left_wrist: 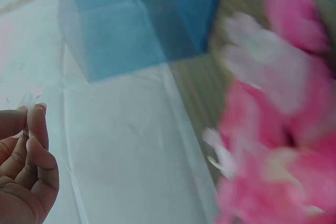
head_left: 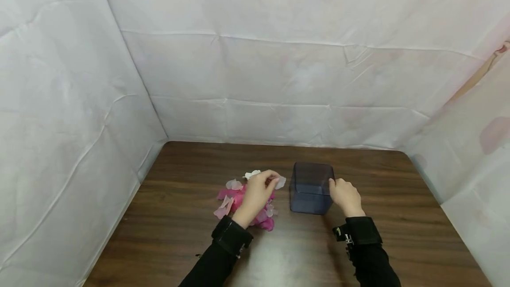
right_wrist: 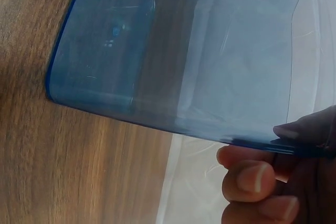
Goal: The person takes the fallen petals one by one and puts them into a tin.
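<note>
Between thumb and fingertips my left hand (head_left: 258, 191) pinches a pale, thin petal (head_left: 280, 182), raised just left of the box. Under that hand lies a loose pile of pink, magenta and white fabric petals (head_left: 228, 203), partly covered by the hand and wrist; it fills the right side of the left wrist view (left_wrist: 278, 129). My right hand (head_left: 345, 195) grips the right wall of a see-through blue plastic box (head_left: 310, 203), which stands open at the top on the table. In the right wrist view the thumb is on one side of the wall (right_wrist: 173, 77), the curled fingers on the other.
The brown wood-grain table (head_left: 171, 251) runs back to a white cloth backdrop (head_left: 275, 74). Cloth also hangs along the left side (head_left: 71, 114) and the right side (head_left: 478, 167). Black straps wrap both wrists.
</note>
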Motion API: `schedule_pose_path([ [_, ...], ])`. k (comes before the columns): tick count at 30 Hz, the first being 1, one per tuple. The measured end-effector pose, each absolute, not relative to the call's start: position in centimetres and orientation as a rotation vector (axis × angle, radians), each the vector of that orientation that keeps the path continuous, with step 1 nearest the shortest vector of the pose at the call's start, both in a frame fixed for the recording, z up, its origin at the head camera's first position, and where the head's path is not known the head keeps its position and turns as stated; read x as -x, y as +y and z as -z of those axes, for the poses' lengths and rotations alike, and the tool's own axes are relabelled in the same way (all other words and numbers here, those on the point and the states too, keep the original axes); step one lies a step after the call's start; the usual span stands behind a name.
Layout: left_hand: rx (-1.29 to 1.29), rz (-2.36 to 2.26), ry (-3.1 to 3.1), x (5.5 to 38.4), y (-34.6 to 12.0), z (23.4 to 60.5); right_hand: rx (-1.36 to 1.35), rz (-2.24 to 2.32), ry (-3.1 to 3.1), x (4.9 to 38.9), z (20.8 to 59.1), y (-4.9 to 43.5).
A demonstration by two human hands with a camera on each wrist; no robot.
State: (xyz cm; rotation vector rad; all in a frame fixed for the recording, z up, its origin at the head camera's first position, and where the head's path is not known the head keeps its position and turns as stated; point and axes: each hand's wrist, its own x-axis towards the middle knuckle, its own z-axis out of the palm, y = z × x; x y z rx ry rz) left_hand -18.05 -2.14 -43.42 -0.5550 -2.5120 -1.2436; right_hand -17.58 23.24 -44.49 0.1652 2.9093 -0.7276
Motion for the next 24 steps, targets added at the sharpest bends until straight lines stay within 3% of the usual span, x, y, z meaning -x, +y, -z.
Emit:
schedule_pose_path([
  [13,0.846,1.035,-2.687,20.1,4.8,42.6,-0.216,0.679,3.008,17.9,45.3,22.4],
  [24,0.899,0.798,-2.767,20.1,5.3,44.0,-0.211,0.696,2.975,18.5,45.6,20.7],
])
